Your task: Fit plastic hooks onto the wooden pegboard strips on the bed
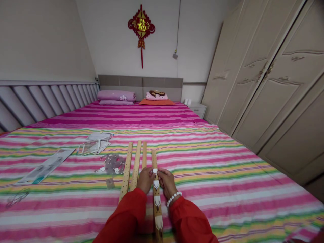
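Both my hands meet over a wooden strip with holes (154, 156) lying on the striped bed. My left hand (145, 180) and my right hand (167, 182) pinch a small white hook (155, 171) from either side, at the strip's surface. Nearer to me on the same strip are more white hooks (157, 201), in a row. Three other wooden strips (136, 162) lie to the left, one partly behind my left hand. A white bead bracelet is on my right wrist.
A pile of small clear packets (114, 164) lies left of the strips. Farther left are flat plastic packages (95, 145), a long package (48, 165) and a thin wire-like bundle (18, 197). Folded bedding (116, 96) lies by the headboard (163, 82).
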A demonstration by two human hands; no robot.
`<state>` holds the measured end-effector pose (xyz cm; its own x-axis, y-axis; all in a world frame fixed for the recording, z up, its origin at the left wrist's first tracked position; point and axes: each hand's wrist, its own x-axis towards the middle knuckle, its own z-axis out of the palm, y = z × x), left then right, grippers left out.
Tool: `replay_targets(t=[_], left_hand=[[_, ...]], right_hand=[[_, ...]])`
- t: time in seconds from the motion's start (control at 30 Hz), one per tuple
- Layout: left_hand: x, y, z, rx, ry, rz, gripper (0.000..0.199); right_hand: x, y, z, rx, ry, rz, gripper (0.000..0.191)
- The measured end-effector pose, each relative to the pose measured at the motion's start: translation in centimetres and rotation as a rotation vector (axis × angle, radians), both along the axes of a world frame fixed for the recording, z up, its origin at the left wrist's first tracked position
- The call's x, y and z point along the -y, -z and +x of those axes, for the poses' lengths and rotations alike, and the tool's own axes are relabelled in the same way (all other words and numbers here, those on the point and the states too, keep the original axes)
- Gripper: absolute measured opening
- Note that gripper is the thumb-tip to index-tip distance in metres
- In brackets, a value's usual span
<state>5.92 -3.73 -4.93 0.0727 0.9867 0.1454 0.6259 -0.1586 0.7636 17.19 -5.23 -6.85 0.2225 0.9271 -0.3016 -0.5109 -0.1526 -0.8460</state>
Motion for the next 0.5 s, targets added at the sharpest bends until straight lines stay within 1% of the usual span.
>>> replay_targets(t=[0.07,0.2,0.27,0.4,0.5], left_hand=[[-0.02,0.07,-0.07,-0.017,0.008,0.015,0.024],[0.06,-0.15,-0.18,-0.124,0.053,0.044,0.017],[0.16,-0.33,-0.17,-0.174,0.063,0.051,0.018],[0.36,-0.46,-0.11,-0.225,0.081,0.067,0.02],[0.47,-0.31,-0.15,-0.236,0.096,0.066,0.021]], right_hand=[[-0.03,0.1,-0.02,-0.003,-0.004,0.0,0.036],[-0.04,0.01,-0.1,0.004,-0.007,-0.007,0.037],[-0.03,-0.13,-0.16,0.023,-0.006,-0.015,0.036],[-0.19,-0.41,-0.29,0.067,-0.004,-0.032,0.026],[-0.47,-0.67,-0.32,0.11,-0.026,-0.049,0.027]])
